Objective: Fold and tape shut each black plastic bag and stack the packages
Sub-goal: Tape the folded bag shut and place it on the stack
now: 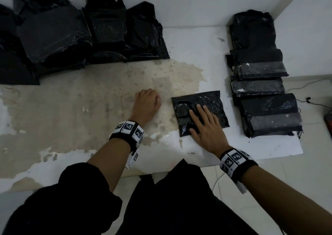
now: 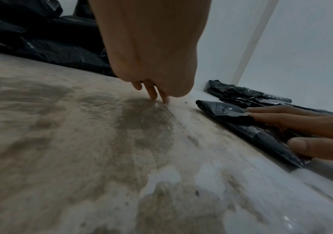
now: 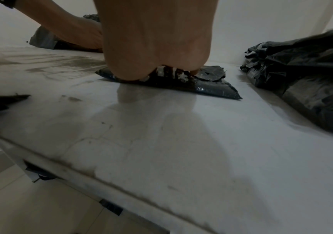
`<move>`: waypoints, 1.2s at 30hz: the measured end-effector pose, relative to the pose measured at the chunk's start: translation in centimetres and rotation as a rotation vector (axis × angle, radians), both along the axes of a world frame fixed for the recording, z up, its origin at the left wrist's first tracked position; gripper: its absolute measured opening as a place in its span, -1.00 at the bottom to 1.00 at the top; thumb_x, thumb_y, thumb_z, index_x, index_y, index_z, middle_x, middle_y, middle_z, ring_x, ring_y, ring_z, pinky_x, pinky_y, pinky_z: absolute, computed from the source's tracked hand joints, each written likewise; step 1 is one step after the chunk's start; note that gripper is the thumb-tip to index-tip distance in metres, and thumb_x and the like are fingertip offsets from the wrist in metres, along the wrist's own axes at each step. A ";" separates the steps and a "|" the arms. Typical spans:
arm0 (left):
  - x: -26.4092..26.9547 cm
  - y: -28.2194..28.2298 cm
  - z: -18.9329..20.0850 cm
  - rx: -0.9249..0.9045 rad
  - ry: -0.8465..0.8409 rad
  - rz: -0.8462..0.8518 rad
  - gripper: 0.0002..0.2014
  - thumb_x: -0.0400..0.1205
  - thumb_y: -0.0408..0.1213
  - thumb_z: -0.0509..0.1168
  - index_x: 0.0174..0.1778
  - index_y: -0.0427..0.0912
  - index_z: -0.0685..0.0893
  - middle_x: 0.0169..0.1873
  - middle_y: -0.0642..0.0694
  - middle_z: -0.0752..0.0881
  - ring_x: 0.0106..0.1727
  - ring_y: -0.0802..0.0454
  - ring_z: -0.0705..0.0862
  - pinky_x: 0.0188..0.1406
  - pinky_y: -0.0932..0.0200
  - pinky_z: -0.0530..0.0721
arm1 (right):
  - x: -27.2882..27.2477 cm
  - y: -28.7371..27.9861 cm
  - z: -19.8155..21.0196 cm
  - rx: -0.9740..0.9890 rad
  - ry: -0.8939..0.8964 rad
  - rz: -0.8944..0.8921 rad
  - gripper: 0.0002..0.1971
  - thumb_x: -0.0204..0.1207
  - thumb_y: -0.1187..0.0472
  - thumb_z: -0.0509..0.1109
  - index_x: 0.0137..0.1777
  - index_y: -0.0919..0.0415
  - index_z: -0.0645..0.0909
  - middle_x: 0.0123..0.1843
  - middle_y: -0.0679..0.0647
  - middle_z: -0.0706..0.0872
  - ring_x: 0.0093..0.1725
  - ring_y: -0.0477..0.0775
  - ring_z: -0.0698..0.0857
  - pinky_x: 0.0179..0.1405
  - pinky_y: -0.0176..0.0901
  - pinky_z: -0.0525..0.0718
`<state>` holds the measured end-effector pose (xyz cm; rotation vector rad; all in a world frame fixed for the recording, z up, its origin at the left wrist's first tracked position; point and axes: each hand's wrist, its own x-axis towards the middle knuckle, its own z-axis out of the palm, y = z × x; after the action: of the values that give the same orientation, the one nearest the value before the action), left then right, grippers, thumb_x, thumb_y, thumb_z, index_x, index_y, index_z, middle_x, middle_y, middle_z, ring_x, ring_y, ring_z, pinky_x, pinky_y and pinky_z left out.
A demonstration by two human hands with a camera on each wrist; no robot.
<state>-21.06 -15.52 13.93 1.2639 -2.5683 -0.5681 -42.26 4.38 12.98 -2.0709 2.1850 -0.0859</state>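
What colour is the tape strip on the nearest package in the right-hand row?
Grey, on the black package; head view shows it best.

Head looks down — wrists skim the table (image 1: pixel 89 109).

small black bag (image 1: pixel 200 112) flat, taped stack (image 1: pixel 260 76) right

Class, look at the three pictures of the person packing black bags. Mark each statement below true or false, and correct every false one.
1. The right hand lies flat on a small black package. True.
2. The left hand holds a roll of tape. False: it holds nothing, its curled fingers touching the bare table.
3. Taped packages lie along the table's right side. True.
4. The pile of black bags at the far left sits on the floor. False: it rests on the table, against the wall.
5. The tabletop is evenly white. False: a large worn brownish patch shows.
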 end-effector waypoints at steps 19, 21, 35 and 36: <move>1.6 1.3 6.8 0.517 0.400 -0.032 -0.83 0.65 -0.33 0.42 0.12 -0.08 0.65 -0.24 -0.02 0.77 -0.21 0.13 0.76 -0.11 0.31 0.68 | 2.0 -1.4 3.2 -0.048 -0.149 -0.006 -0.50 0.56 -0.02 0.21 0.43 0.17 0.61 0.37 0.19 0.60 0.40 0.32 0.55 0.22 0.36 0.64; 1.5 1.9 8.2 0.575 0.378 -0.049 -0.83 0.69 -0.32 0.38 0.18 -0.09 0.69 -0.22 -0.02 0.79 -0.22 0.18 0.80 -0.21 0.32 0.67 | 2.0 -1.9 3.8 -0.042 -0.190 -0.044 -0.48 0.56 -0.11 0.19 0.39 0.13 0.64 0.31 0.17 0.62 0.33 0.29 0.56 0.17 0.34 0.65; -5.0 4.6 11.7 0.796 0.805 0.327 -0.96 0.69 -0.43 0.37 -0.02 -0.22 0.68 -0.14 -0.16 0.76 -0.20 0.07 0.76 -0.10 0.13 0.79 | -1.4 -1.9 9.9 0.272 -1.137 -0.226 -0.60 0.81 0.22 0.03 0.05 0.18 0.74 0.08 0.01 0.82 0.12 -0.13 0.76 0.18 -0.32 0.62; -5.1 4.7 11.4 0.807 0.838 0.386 -0.97 0.70 -0.42 0.36 -0.02 -0.23 0.67 -0.14 -0.15 0.76 -0.21 0.07 0.76 -0.10 0.13 0.80 | -2.1 -1.9 10.0 0.246 -1.183 -0.260 -0.66 0.79 0.30 0.09 0.01 0.24 0.72 0.00 0.08 0.83 0.03 -0.09 0.79 0.13 -0.26 0.65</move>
<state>-26.17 -10.83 25.35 1.2605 -1.3763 -1.6885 -44.40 2.47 22.97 -1.0696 1.5303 -0.7832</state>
